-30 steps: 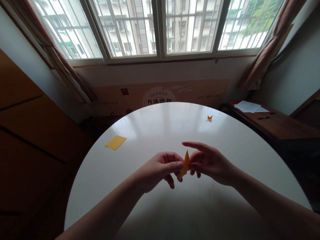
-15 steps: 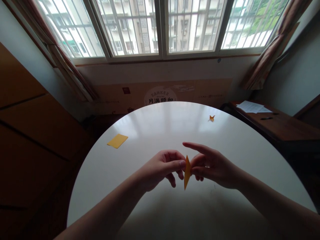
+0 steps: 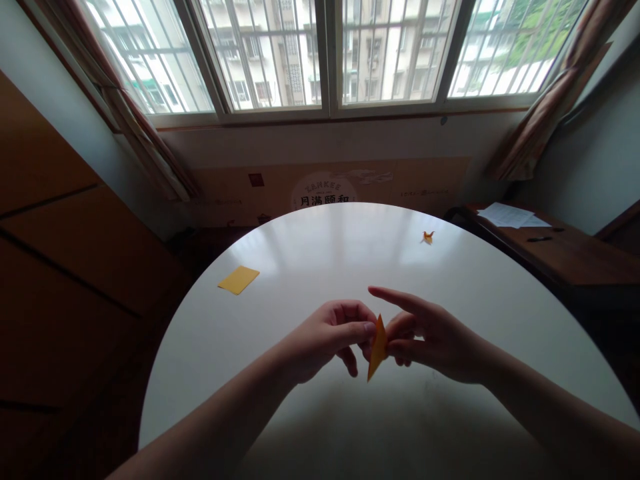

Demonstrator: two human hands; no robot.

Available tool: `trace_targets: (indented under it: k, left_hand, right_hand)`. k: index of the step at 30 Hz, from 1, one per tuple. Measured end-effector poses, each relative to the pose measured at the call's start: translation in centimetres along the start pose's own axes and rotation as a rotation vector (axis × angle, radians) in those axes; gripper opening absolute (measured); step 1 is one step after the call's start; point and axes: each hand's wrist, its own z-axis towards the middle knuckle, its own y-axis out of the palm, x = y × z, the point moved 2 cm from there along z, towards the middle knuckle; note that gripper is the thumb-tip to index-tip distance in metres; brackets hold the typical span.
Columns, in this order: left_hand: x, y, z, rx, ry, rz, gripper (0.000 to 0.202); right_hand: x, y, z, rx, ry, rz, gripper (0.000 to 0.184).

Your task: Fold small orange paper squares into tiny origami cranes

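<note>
A small orange folded paper piece (image 3: 377, 348) is held upright above the round white table (image 3: 300, 260), pointed end down. My left hand (image 3: 327, 337) pinches its left side with thumb and curled fingers. My right hand (image 3: 430, 337) grips its right side, with the index finger stretched out towards the left above the paper. Both hands meet at the paper over the table's near middle.
A flat yellow paper sheet (image 3: 239, 280) lies on the table's left part. A tiny folded orange paper figure (image 3: 428, 237) stands at the far right. A dark wooden side desk (image 3: 560, 253) with white papers (image 3: 510, 215) is on the right; windows and curtains are behind.
The paper piece has tilted slightly between my fingers and sits a little lower. Both hands have shifted slightly to the right in the view and kept their grip.
</note>
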Motion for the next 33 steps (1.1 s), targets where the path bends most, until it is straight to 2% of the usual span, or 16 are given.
trace_targets:
  k: [8,13,19,25,33]
  left_hand:
    - [0.0,0.4,-0.1,-0.002,0.011,0.011,0.034]
    - [0.9,1.3,-0.5,0.073,0.118,0.07,0.026]
    - [1.2,2.1,-1.0,0.067,0.222,0.131,0.016]
    - [1.7,2.7,-1.5,0.104,0.233,0.138,0.017]
    - [1.9,3.1,-1.6,0.088,0.201,0.072,0.017]
  right_hand:
    - [0.2,0.0,0.0,-0.014,-0.016,0.017,0.073]
    - [0.2,-0.1,-0.1,-0.021,-0.022,0.004,0.074]
    - [0.1,-0.1,-0.2,-0.027,-0.024,-0.037,0.076]
    - [-0.3,0.0,-0.4,-0.003,-0.03,-0.076,0.074]
    - [-0.6,0.1,-0.6,-0.033,-0.049,-0.031,0.078]
